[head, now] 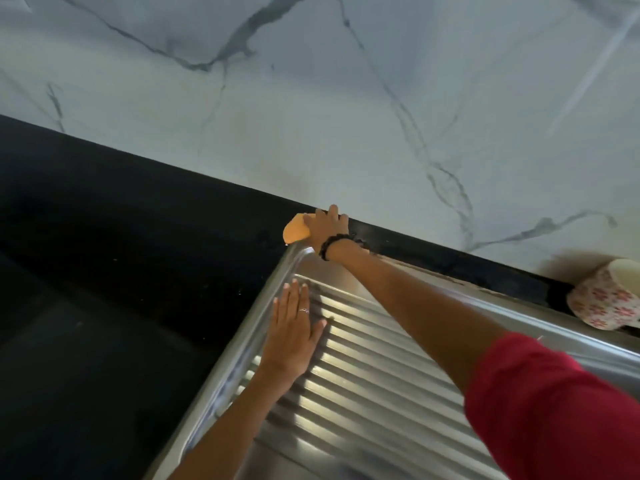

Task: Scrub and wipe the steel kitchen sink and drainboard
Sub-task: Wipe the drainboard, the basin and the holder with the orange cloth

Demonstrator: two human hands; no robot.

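Red sleeve (554,410) led out to the right hand (327,228), pressing an orange sponge (295,230) at the drainboard's (363,375) far corner. Left hand (292,327), nearer, lay flat, fingers together, by the left rim; uncleaned ribs ran back toward the body.

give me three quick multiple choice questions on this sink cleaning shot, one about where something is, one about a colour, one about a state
1. Where is the orange sponge?
A. at the far corner of the ribbed steel drainboard
B. on the marble-patterned wall
C. beside the floral cup

2. What colour is the sleeve on the right arm?
A. blue
B. red
C. white

3. How does the left hand lie?
A. flat on the drainboard, fingers straight
B. clenched round a cloth
C. raised against the wall

Answers: 1 A, the right hand presses the sponge at that corner by the black countertop. 2 B, the rolled sleeve is plainly red. 3 A, its palm rests flat on the ribs, holding nothing.
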